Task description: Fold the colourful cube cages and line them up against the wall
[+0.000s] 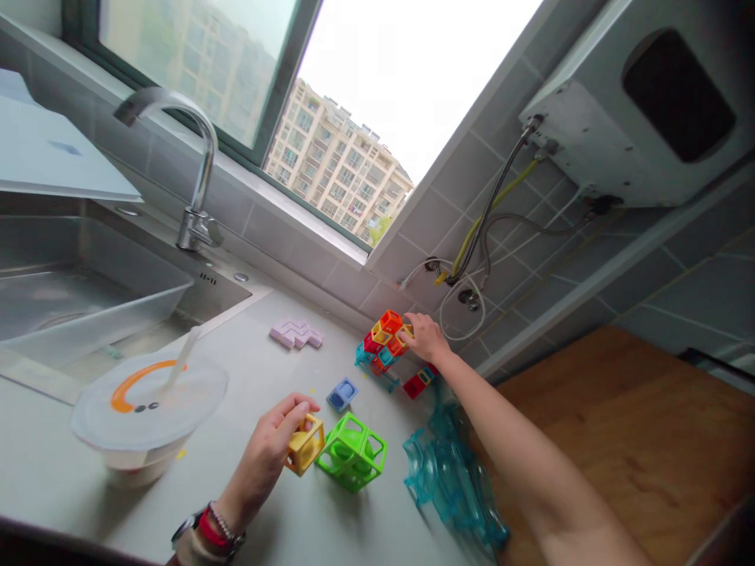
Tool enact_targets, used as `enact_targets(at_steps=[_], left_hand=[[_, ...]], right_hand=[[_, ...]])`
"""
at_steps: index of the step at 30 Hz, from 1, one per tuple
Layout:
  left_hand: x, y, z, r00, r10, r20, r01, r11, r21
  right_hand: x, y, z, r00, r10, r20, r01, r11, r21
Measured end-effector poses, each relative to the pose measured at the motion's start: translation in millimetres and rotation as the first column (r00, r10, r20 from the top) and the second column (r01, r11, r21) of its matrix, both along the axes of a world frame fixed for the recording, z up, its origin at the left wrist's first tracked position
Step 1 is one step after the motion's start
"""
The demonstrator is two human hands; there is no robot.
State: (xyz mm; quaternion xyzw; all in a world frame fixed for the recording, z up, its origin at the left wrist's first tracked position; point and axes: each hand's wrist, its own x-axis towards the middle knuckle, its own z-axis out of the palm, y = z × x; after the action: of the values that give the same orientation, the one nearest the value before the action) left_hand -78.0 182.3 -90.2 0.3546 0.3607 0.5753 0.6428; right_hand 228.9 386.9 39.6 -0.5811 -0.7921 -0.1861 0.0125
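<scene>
My left hand point(278, 431) grips a yellow toy cube block point(305, 446) with open sides, held just left of a larger green frame block point(352, 452) on the counter. Farther back, my right hand point(425, 338) reaches to a stack of red, orange, yellow and blue cube blocks point(384, 343). Its fingers close around a yellow block point(406, 333) at the stack's right side; whether that block is attached to the stack I cannot tell. A red block piece point(416, 384) lies under my right wrist. Between the hands sits a small blue block point(342, 395).
Clear teal track pieces point(451, 472) lie under my right forearm. A lilac zigzag piece point(296, 333) rests near the sink point(224, 303). At left stands a lidded bowl point(147, 409) with a straw-like stick. The tap point(200, 173) rises behind; hoses point(489, 212) hang at right.
</scene>
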Motion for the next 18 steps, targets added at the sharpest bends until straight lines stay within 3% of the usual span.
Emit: enact_targets(at_steps=[3, 5, 6, 7, 9, 12, 15, 18], left_hand=[[1, 1, -3.5, 1.000, -0.008, 0.018, 0.008, 1.000, -0.001], [2, 3, -5.9, 1.000, -0.009, 0.030, 0.009, 1.000, -0.002], [3, 3, -7.2, 0.999, -0.010, 0.033, 0.010, 1.000, -0.003], [4, 4, -8.5, 0.999, -0.012, 0.034, 0.012, 1.000, -0.003], [5, 4, -11.2, 0.999, -0.020, 0.033, 0.020, 1.000, -0.002], [4, 4, -14.2, 1.000, -0.021, 0.014, 0.021, 1.000, -0.001], [3, 3, -14.9, 1.000, -0.026, -0.003, 0.026, 1.000, -0.013], [4, 2, -15.0, 1.000, -0.026, 0.007, 0.026, 0.999, -0.022]], right_hand=[[16, 2, -7.5, 0.951, 0.034, -0.309, -0.021, 0.999, 0.046], [25, 4, -22.6, 0.783, 0.000, -0.622, 0.021, 0.999, 0.027], [28, 5, -32.7, 0.653, -0.032, -0.757, 0.052, 0.999, 0.003], [31, 6, -43.5, 0.578, -0.054, -0.815, 0.067, 0.998, -0.018], [32, 7, -63.7, 0.503, -0.074, -0.861, 0.070, 0.997, -0.044], [33, 11, -79.3, 0.461, -0.076, -0.884, 0.054, 0.997, -0.057], [35, 15, -75.7, 0.401, -0.050, -0.915, -0.018, 0.998, -0.062], [37, 18, -68.7, 0.265, -0.069, -0.962, -0.141, 0.984, -0.109]])
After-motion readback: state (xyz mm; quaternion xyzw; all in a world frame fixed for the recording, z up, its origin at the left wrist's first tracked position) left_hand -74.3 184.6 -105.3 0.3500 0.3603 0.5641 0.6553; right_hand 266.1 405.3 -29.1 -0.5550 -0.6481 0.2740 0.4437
